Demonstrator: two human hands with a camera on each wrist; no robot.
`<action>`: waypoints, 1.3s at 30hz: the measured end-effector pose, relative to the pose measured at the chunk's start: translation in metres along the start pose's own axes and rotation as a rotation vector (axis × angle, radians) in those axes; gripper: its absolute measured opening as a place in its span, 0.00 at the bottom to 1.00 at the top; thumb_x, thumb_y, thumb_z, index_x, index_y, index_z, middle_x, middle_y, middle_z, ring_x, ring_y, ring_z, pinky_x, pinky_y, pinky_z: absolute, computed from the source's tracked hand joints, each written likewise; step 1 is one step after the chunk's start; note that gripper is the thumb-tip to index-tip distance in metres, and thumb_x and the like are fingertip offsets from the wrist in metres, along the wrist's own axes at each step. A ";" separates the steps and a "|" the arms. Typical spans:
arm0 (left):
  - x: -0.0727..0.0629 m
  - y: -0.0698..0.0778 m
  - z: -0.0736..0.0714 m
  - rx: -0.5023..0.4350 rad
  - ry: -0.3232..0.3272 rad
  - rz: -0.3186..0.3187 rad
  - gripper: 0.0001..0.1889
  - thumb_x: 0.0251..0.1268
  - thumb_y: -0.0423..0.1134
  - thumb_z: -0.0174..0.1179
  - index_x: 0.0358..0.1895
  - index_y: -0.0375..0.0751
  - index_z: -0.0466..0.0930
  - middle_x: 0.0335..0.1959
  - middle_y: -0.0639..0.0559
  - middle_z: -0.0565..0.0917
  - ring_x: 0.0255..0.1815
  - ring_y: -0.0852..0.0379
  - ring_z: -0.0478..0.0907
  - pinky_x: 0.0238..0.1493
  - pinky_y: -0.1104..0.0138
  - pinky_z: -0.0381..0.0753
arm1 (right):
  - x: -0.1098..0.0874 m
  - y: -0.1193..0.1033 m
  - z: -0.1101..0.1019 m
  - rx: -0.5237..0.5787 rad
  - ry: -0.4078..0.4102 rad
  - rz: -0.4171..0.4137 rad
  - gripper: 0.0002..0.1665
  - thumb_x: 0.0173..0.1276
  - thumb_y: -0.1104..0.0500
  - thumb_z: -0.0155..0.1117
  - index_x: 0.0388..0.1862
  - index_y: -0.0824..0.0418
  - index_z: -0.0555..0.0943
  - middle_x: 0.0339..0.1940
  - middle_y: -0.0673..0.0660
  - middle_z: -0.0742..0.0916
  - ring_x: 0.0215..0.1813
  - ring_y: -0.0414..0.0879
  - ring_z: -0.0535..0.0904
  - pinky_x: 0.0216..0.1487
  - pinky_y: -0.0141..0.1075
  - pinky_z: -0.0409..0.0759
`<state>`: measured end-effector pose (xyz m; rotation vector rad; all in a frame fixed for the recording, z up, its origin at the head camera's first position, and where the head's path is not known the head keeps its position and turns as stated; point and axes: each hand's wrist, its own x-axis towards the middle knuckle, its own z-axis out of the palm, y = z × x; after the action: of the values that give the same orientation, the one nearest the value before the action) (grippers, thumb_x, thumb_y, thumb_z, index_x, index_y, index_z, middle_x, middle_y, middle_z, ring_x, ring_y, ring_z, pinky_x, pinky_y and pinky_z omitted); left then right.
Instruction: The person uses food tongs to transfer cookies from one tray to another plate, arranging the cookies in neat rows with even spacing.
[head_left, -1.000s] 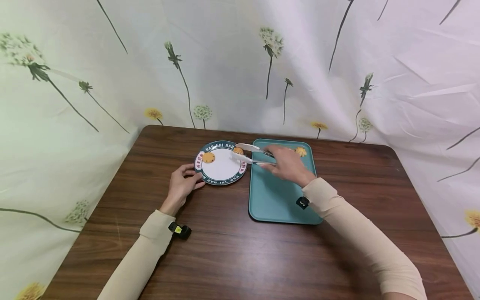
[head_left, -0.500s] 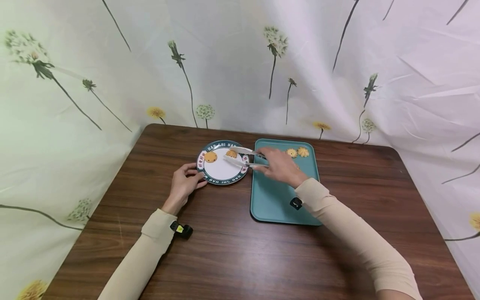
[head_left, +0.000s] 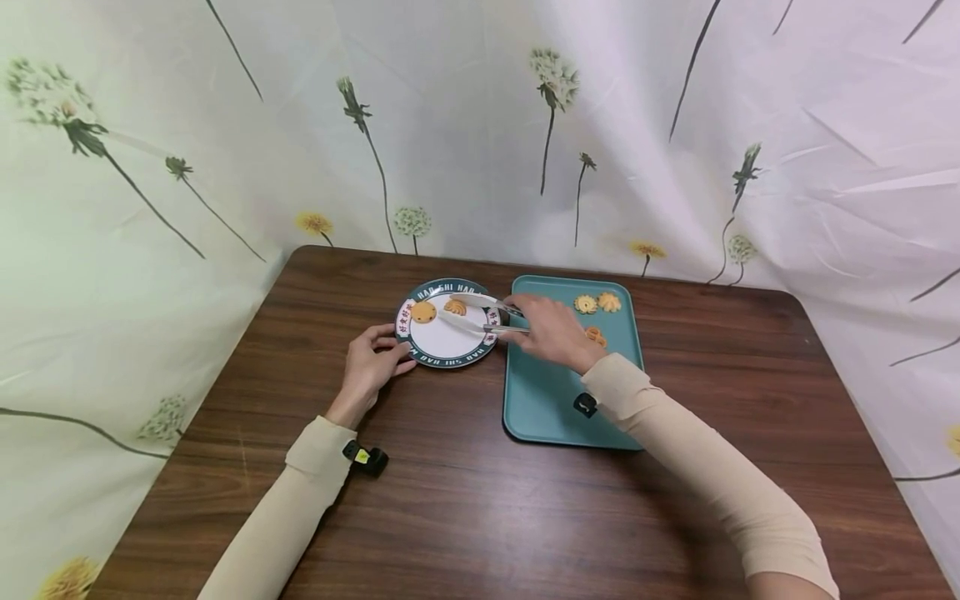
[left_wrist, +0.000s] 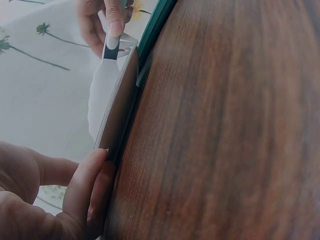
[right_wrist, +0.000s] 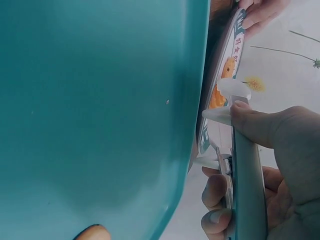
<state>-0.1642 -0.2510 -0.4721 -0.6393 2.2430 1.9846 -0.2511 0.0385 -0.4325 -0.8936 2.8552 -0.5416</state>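
Note:
My right hand (head_left: 555, 329) grips a pair of tongs (head_left: 467, 323) with white tips and metal arms. The tips stand apart over the plate, one on either side of a swirled cookie (head_left: 454, 308). A round dotted cookie (head_left: 423, 312) lies left of it. The white plate (head_left: 448, 343) has a dark green lettered rim. At its left edge my left hand (head_left: 367, 367) holds the rim. In the left wrist view, fingers (left_wrist: 85, 185) press against the plate's edge. The right wrist view shows the thumb (right_wrist: 255, 122) along the tongs' upper arm.
A teal tray (head_left: 555, 408) stands right of the plate, under my right hand. On it lie a ring-shaped cookie (head_left: 586, 304), a flower-shaped cookie (head_left: 609, 302) and a twisted cookie (head_left: 596, 336), partly behind the hand. A dandelion-print cloth (head_left: 480, 150) hangs behind the wooden table (head_left: 450, 500).
My right hand has moved left with the tongs, and the swirled cookie has moved from the plate's right rim inward, now between parted tips. More tray cookies show. The left hand stays at the rim.

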 end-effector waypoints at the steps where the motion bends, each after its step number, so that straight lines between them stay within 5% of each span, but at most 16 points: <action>1: 0.000 0.001 0.000 0.002 0.000 0.001 0.30 0.77 0.32 0.59 0.79 0.37 0.64 0.61 0.37 0.72 0.42 0.59 0.84 0.50 0.69 0.93 | 0.000 -0.001 0.000 0.003 0.000 -0.001 0.35 0.74 0.40 0.67 0.73 0.55 0.76 0.70 0.58 0.83 0.63 0.56 0.84 0.57 0.54 0.90; 18: 0.000 0.001 0.004 0.011 0.008 0.006 0.29 0.77 0.31 0.58 0.78 0.37 0.65 0.61 0.38 0.72 0.41 0.59 0.84 0.47 0.71 0.93 | 0.000 0.000 0.000 -0.015 0.002 -0.013 0.36 0.74 0.39 0.67 0.74 0.55 0.75 0.71 0.58 0.82 0.62 0.58 0.84 0.53 0.55 0.91; 39: 0.000 -0.001 0.002 0.019 0.008 -0.001 0.29 0.78 0.33 0.58 0.78 0.38 0.64 0.62 0.37 0.72 0.40 0.61 0.84 0.48 0.71 0.93 | -0.009 0.003 -0.002 0.046 0.042 -0.013 0.42 0.73 0.38 0.68 0.78 0.57 0.71 0.75 0.60 0.78 0.69 0.59 0.81 0.67 0.58 0.85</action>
<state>-0.1641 -0.2495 -0.4731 -0.6475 2.2636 1.9610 -0.2455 0.0471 -0.4316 -0.9048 2.8632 -0.6320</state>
